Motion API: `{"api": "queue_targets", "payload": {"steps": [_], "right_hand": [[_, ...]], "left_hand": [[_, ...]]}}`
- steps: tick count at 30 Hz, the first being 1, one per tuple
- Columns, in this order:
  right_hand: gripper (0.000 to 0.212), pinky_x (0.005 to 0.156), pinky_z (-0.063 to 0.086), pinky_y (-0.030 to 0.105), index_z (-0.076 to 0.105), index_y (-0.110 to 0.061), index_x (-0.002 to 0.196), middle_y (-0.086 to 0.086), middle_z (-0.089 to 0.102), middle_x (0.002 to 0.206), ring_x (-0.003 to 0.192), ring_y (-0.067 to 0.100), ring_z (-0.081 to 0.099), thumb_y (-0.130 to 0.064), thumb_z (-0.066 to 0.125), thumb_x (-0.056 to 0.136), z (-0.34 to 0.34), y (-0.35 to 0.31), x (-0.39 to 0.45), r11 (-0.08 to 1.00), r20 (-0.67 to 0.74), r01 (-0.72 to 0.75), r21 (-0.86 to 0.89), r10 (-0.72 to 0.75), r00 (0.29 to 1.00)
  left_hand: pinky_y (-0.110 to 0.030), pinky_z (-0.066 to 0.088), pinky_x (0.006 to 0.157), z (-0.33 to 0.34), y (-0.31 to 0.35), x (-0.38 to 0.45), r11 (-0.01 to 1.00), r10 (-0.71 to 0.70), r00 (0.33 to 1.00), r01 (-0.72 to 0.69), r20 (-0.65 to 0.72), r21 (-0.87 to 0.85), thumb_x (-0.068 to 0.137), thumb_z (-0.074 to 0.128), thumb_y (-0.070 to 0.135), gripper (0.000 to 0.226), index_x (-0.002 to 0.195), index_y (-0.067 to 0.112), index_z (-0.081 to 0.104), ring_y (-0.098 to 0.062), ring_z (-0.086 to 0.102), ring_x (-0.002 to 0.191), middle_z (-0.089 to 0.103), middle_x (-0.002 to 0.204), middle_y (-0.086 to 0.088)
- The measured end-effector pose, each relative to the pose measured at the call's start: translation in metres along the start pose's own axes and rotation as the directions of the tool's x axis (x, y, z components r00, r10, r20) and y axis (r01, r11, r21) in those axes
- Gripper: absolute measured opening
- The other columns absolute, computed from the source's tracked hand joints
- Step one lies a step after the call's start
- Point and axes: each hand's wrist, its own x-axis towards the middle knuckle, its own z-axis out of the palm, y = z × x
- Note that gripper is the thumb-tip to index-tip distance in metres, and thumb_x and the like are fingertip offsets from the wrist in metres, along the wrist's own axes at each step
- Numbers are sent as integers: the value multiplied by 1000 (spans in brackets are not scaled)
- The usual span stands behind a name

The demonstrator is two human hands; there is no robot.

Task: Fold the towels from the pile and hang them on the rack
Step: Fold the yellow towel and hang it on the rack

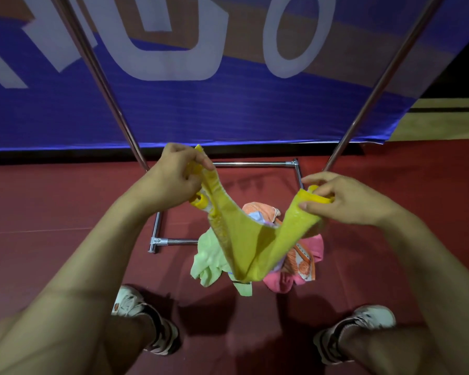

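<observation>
A: What's closest to the camera?

B: Two shoes on the red floor (65, 212): the left shoe (136, 307) at about 7 o'clock, the right shoe (368, 320) at about 5 o'clock, with bare forearms reaching forward over them.

A: And the hands?

B: Both grip a yellow towel (252, 239). The left hand (173, 177) is at about 11 o'clock from the frame's middle, fingers curled and pinching one top corner. The right hand (347, 196) is at about 3 o'clock, thumb and fingers pinching the other corner.

A: How does the towel hang?

B: It sags in a V between the two hands, its low point toward 6 o'clock from them, well below both grips and held above the floor.

A: What's beneath it?

B: The pile (295, 263) on the floor, partly hidden by the towel. A pale green towel (209, 261) shows at the towel's 8 o'clock, a pink towel (313, 247) and an orange patterned one (298, 262) at its 4 o'clock, and another orange piece (257, 208) peeks through the V.

A: And farther off?

B: The rack (255, 164), its chrome base bars lying around the pile and two poles rising toward 11 and 1 o'clock. Behind it stands a blue banner (228, 109) with large pale letters.
</observation>
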Motion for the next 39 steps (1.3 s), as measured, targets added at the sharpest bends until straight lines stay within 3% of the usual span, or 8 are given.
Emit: {"api": "queue_targets", "payload": {"steps": [7,14,17,20,24,29,35,39], "right_hand": [[29,85,55,39,80,-26,76,-16,73,100,91,7,71,-53,72,85,1,-15,-4,982,-177,184,46,-173,969],[18,94,59,39,80,-33,82,-13,56,132,112,7,68,-50,75,81,-2,-44,-10,922,-289,351,162,-296,911],[10,98,56,32,74,-40,92,-7,55,135,116,9,67,-50,73,89,-3,-61,-15,874,-327,439,209,-361,873],[20,95,55,25,75,-37,93,-3,55,135,116,11,69,-55,69,87,1,-73,-20,834,-380,489,255,-379,844],[28,91,56,24,77,-33,91,-1,55,136,116,13,70,-59,71,85,6,-84,-24,779,-399,502,375,-354,846],[41,90,56,22,78,-18,93,6,57,135,116,13,70,-58,70,86,4,-84,-25,737,-418,507,448,-328,847],[39,96,50,26,73,-28,104,-1,60,125,117,14,63,-58,48,101,-3,-70,-26,858,-415,472,202,-361,835],[39,95,48,28,75,-12,97,0,58,121,112,15,62,-42,51,103,3,-61,-24,884,-348,463,65,-415,841]], "left_hand": [[-5,41,60,5,13,-4,979,187,981,-190,-48,-76,79,53,-13,48,98,23,76,20,56,82,54,136,1],[3,37,65,28,14,-3,987,163,984,-162,68,-19,85,55,-5,44,104,27,80,28,48,83,38,135,-2],[1,35,77,41,15,-1,991,125,972,-132,200,19,84,54,-6,45,106,22,81,5,52,109,52,118,-2],[-25,49,74,58,11,4,993,117,929,-113,352,-32,73,47,7,48,103,21,82,-23,65,88,71,99,-15],[-25,45,56,71,18,0,988,115,918,-66,381,-140,87,57,11,11,79,9,64,-7,53,57,65,72,-5],[-20,53,59,74,28,-7,899,145,868,86,475,-430,99,65,8,5,95,5,68,-1,59,61,66,75,4],[-25,60,69,69,30,-5,869,81,898,148,432,-472,100,67,20,18,100,4,76,-9,70,73,76,92,-12],[-29,59,67,68,33,-3,910,118,940,26,319,-415,99,67,19,18,102,4,78,-14,70,81,72,106,-15]]}}
